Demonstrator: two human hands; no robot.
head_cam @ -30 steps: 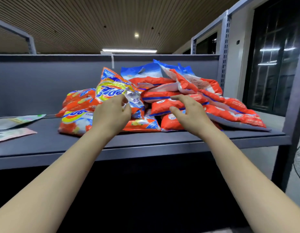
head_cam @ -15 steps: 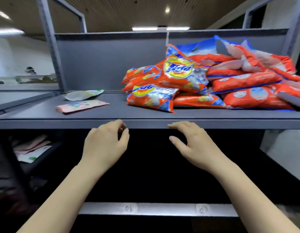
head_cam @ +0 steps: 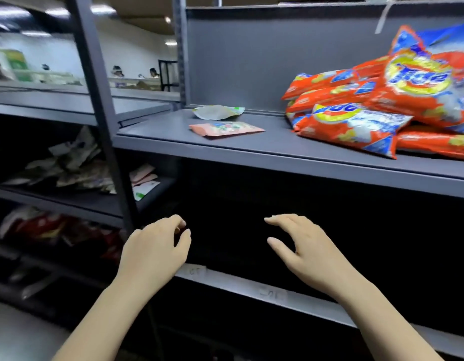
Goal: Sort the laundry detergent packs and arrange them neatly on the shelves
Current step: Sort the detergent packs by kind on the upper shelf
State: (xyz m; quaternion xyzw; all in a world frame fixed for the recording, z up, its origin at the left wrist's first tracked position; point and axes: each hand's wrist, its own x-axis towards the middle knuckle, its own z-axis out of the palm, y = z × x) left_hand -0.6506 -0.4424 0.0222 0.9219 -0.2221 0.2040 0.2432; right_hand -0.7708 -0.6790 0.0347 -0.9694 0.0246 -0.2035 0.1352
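A heap of orange detergent packs [head_cam: 355, 126] lies at the right end of the grey upper shelf [head_cam: 277, 152]. A larger orange pack [head_cam: 418, 82] leans on top of the heap, with blue packs [head_cam: 449, 35] behind it. My left hand [head_cam: 155, 248] and my right hand [head_cam: 301, 248] hover side by side in front of the dark gap below that shelf. Both hold nothing, with fingers loosely curved. They are well below and left of the heap.
A flat pink pouch [head_cam: 225, 128] and a white-green pouch [head_cam: 217, 112] lie at the shelf's left end. A lower shelf edge [head_cam: 251, 285] runs under my hands. A grey upright post [head_cam: 100, 105] stands left, with crumpled packs [head_cam: 69, 165] on the neighbouring rack.
My hands came off the heap and dropped below the upper shelf, holding nothing. The view swung left and down, so the heap now sits at the upper right.
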